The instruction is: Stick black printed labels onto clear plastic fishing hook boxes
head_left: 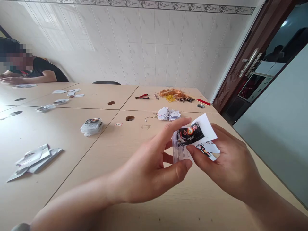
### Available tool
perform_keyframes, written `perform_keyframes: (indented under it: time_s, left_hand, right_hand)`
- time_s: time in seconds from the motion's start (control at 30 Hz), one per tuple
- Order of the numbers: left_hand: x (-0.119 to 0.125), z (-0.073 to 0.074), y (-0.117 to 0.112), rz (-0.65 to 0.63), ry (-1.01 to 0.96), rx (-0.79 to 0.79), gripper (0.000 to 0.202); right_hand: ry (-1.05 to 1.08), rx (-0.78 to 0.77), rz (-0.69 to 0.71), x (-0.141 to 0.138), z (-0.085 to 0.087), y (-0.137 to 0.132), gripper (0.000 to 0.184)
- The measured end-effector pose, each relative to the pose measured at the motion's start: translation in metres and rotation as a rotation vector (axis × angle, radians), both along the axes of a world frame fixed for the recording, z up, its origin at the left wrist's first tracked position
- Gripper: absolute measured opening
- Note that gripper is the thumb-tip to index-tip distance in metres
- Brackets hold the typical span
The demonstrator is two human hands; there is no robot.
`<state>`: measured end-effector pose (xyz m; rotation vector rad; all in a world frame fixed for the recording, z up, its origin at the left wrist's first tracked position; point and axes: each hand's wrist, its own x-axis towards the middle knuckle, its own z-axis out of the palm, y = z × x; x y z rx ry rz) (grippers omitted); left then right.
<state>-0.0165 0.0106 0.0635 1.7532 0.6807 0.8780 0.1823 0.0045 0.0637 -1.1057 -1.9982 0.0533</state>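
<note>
A: Layout?
B: Joined pale wood tables (96, 98) with round cable holes, white tiled wall (149, 41) behind. Co-worker (45, 69) at far left, arms on the table.

A: What's out on the table?
B: Red-handled pliers (141, 96), a tangle of orange-gold line (175, 95), a heap of small white cards (168, 113), a stack of clear packs (91, 126), loose silver sleeves (33, 162). All well apart from the hands, except the cards, which are nearest.

A: Hands?
B: Together, close in, both clamped on the same items. Left hand (149, 163) grips a clear plastic case (178, 147) from the near side. Right hand (226, 160) pinches a white card (192, 133) with a black printed label against it.

A: Where's the work piece?
B: Directly between the hands, card on top of the case. Second printed card (204, 150) sits just beside, by the right thumb.

A: Inside the case?
B: Small metal hooks (184, 154), probably. Too small to count.

A: Handling tips?
B: My call: hold the card by its white margin, keep the case square, fingers clear of hook points.
</note>
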Motion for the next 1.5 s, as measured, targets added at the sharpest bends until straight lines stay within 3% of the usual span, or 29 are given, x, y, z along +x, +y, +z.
perform_keyframes:
  time_s: [0.3, 0.67, 1.17, 1.5]
  left_hand:
    - [0.0001, -0.0036, -0.0021, 0.006, -0.040, 0.042, 0.048]
    - [0.0006, -0.0047, -0.0026, 0.021, -0.023, 0.110, 0.045]
    - [0.0005, -0.0090, -0.0046, 0.081, -0.016, 0.155, 0.044]
    - [0.0050, -0.0033, -0.0017, 0.059, -0.065, 0.063, 0.040]
  right_hand:
    - [0.050, -0.160, 0.003, 0.0008, 0.0009, -0.0008, 0.008]
    - [0.067, -0.201, 0.050, 0.0019, 0.0027, -0.0029, 0.012]
    - [0.102, -0.123, 0.086, 0.0013, 0.0004, -0.0013, 0.011]
    - [0.015, 0.058, 0.039, -0.0010, -0.0026, -0.0014, 0.014]
